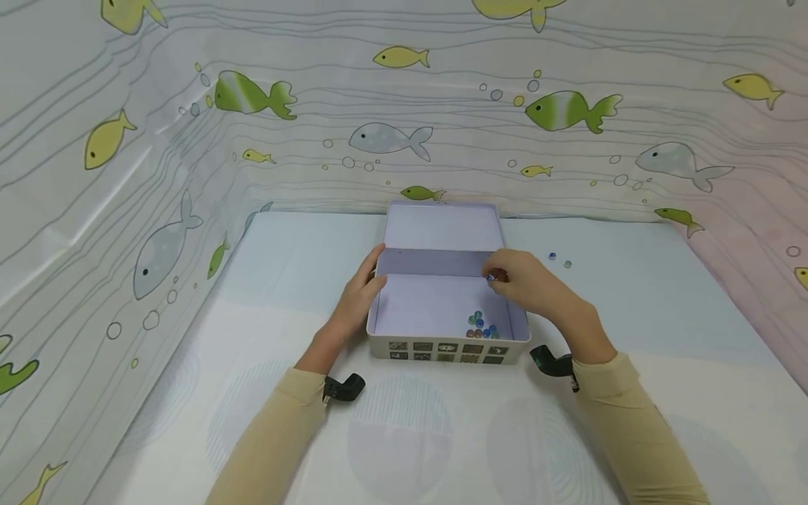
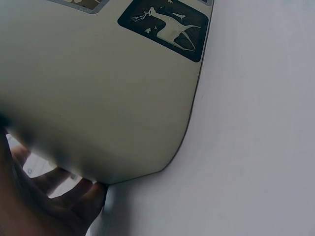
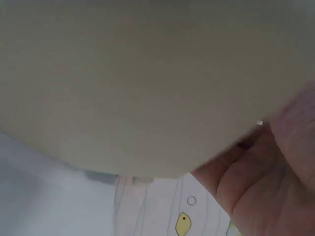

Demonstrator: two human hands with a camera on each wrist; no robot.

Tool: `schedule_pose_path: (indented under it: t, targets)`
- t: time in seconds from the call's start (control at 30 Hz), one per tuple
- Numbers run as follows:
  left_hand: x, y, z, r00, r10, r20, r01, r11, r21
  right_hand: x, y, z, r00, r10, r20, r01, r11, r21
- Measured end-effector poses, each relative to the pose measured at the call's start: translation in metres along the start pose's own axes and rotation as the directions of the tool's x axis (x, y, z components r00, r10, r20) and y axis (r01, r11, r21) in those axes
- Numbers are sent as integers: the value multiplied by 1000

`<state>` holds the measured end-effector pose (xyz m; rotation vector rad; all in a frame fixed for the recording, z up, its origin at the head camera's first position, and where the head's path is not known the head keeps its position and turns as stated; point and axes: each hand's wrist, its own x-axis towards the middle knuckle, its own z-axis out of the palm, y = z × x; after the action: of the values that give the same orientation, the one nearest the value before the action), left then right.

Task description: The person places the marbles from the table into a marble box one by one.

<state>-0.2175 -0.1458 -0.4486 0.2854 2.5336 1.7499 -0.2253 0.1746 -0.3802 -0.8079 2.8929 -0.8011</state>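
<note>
An open metal box (image 1: 419, 308) with a lilac inside and a hinged lid (image 1: 442, 226) tilted back stands on the table. Pictures in small squares run along its front wall. My left hand (image 1: 356, 298) holds the box at its left side, thumb over the rim and fingers along the outer wall. Above the box's right rim, my right hand (image 1: 520, 280) pinches a small blue marble (image 1: 489, 278) between thumb and fingertips. Several glass marbles (image 1: 480, 323), blue, green and brownish, lie together in the front right corner of the box. The right wrist view shows mostly the box's plain side wall (image 3: 138, 93).
Two loose marbles, one blue (image 1: 552, 256) and one pale green (image 1: 568, 264), lie on the table right of the box, beyond my right forearm. A pale cloth (image 1: 284, 266) covers the table. Behind it hangs a curtain (image 1: 467, 161) printed with fish.
</note>
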Motion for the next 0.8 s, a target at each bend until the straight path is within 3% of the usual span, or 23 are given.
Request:
schedule_pose_path:
  t: [0.27,0.5,0.8]
  targets:
    - [-3,-1,0,1000,-2,2,2,1000,-11,3,-11,21,995,-54,86,60,996,-63]
    - [-3,-1,0,999,32,3,-32,999,0,1,-19,31,993,-37,116,56,986,-160]
    - [-3,0,-1,1000,22,4,-22,1000,3,-1,-27,41,987,-68,148,97,975,-201]
